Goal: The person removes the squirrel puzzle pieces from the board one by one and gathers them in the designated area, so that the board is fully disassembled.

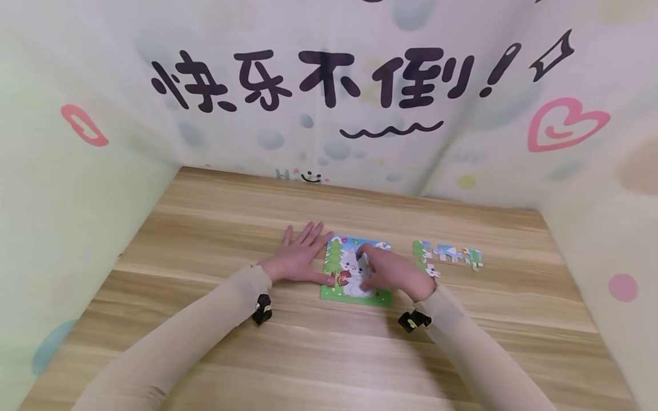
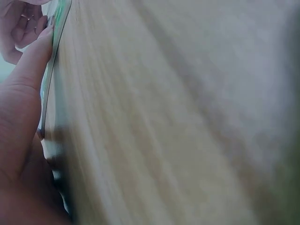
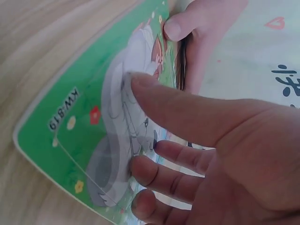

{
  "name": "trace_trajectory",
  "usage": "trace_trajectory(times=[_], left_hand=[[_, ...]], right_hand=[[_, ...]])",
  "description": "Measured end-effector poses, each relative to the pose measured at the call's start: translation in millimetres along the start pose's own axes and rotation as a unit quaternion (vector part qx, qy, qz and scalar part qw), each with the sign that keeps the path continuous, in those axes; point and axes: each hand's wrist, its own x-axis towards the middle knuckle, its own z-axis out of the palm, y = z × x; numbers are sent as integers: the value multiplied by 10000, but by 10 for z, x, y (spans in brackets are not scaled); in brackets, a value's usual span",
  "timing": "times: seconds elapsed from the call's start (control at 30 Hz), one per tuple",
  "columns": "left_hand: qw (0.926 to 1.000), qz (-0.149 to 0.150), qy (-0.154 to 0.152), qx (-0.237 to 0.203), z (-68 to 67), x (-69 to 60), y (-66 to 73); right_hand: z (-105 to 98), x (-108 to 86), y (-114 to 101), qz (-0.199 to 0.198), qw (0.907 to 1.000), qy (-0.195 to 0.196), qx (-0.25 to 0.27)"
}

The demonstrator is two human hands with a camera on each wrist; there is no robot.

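Note:
A puzzle board [image 1: 356, 299] with grey and white cartoon animals and a green border lies flat on the table. My left hand [image 1: 295, 260] rests at its left side, fingers spread, with the thumb on the board's left edge; the left wrist view also shows that thumb [image 2: 35, 61]. Over the middle and upper right of the picture is my right hand [image 1: 398, 271]. In the right wrist view, the right hand [image 3: 211, 145] touches the board [image 3: 61, 117] with thumb and fingertips set apart, and no loose piece shows between them. The palm hides part of the picture.
Several loose puzzle pieces [image 1: 448, 253] lie on the wooden table [image 1: 329, 354] to the right of the board, and another piece [image 1: 433, 270] is just beside my right wrist. A printed cloth [image 1: 319, 148] hangs behind the table and along its sides.

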Motion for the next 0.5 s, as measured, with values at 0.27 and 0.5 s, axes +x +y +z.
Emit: trace_trajectory(times=[0.27,0.5], left_hand=[[10000,-7,-42,41,27,21,-19],[10000,10,20,-24,26,24,-19]], right_hand=[[5,11,-38,123,9998,-132,-16],[-9,42,-53,329,9993,-171,47]])
